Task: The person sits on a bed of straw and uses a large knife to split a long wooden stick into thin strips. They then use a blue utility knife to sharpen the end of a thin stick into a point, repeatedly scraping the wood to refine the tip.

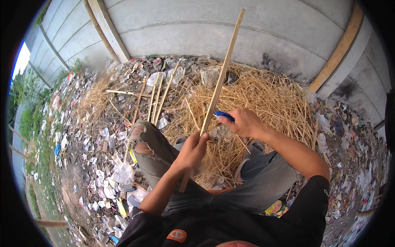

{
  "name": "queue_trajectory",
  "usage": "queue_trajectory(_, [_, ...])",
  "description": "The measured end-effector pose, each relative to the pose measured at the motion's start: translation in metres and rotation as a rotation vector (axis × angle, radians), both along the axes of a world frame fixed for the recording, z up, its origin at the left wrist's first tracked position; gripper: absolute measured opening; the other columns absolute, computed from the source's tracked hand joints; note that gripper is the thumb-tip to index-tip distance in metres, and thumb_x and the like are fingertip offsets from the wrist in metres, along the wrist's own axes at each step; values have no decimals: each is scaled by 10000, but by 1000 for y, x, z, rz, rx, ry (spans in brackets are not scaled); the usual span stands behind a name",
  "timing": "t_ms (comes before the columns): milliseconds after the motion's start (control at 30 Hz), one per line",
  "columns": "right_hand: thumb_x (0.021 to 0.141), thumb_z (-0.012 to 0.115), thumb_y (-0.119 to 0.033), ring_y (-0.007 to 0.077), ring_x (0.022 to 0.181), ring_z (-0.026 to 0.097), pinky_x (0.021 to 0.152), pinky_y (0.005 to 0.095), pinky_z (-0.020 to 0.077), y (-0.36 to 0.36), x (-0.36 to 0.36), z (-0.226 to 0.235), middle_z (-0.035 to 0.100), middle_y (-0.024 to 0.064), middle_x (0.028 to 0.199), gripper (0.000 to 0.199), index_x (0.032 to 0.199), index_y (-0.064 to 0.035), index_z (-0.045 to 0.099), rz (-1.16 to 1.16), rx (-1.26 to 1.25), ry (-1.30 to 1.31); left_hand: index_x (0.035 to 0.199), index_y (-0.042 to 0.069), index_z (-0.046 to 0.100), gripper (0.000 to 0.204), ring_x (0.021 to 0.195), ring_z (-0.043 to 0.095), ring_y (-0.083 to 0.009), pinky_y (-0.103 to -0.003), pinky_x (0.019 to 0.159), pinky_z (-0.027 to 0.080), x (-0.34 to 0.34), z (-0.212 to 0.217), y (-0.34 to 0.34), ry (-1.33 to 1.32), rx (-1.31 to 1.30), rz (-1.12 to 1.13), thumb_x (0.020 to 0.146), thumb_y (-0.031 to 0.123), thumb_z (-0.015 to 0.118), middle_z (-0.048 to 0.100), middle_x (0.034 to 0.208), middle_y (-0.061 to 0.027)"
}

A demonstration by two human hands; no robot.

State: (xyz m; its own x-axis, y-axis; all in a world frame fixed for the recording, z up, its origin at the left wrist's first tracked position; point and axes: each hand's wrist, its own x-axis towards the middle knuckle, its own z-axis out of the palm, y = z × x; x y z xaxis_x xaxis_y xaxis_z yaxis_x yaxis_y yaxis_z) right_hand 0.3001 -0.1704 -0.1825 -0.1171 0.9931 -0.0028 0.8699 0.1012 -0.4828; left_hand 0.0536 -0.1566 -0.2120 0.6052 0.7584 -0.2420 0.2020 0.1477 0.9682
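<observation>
Two hands (194,151) (245,122), one knife (225,116), one held strip (221,76)

1. The single view looks from the person's head, through the left fisheye lens, steeply down over the long pale strip (223,72).
2. It faces forward enough to catch the wall (177,37) beyond the strip.
3. Nearest the lens, on the strip's near side, is the black shirt (230,224).

Black short-sleeved shirt (230,222), orange patch (177,236) with white emblem, faded grey trousers (263,183), ripped left knee (151,153), grey footwear (256,149)
</observation>
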Motion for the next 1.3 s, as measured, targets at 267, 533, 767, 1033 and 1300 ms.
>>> queue_trajectory(267, [994,388,-708,317,502,603,520,462,497,-1,-6,-27,547,123,519,710,874,-62,655,105,119,-34,1102,-45,560,333,555,486,-111,-325,518,400,19,-7,4,169,291,-5,1077,279,488,501,640,-13])
queue_trajectory(533, [1033,370,-671,141,386,384,401,345,324,59,156,-12,353,-38,429,783,510,-102,499,-663,40,-26,1065,-50,538,283,644,568,-222,-418,634,459,-17,-11,-59,386,267,-224,1065,232,503,550,682,-157])
queue_trajectory(767, [995,405,-720,139,413,381,445,367,319,34,141,-18,372,-41,455,754,555,-120,529,-582,73,79,1033,-55,528,283,641,601,-401,-463,642,458,-53,-18,-61,325,228,-175,1046,228,535,576,680,-249])
queue_trajectory(1033, [905,590,-715,99,517,421,520,318,327,23,48,8,416,-56,592,616,822,-108,655,-273,222,401,1071,-44,500,252,691,641,-473,-509,610,470,-30,-16,-47,292,300,49,1042,203,542,606,704,-283])
queue_trajectory(1300, [969,649,-529,80,575,412,577,314,332,13,29,28,420,-59,621,429,957,-101,658,-239,163,564,1143,-10,461,248,824,612,-556,-585,682,463,-18,-28,-58,328,385,16,1032,195,547,629,778,-338])
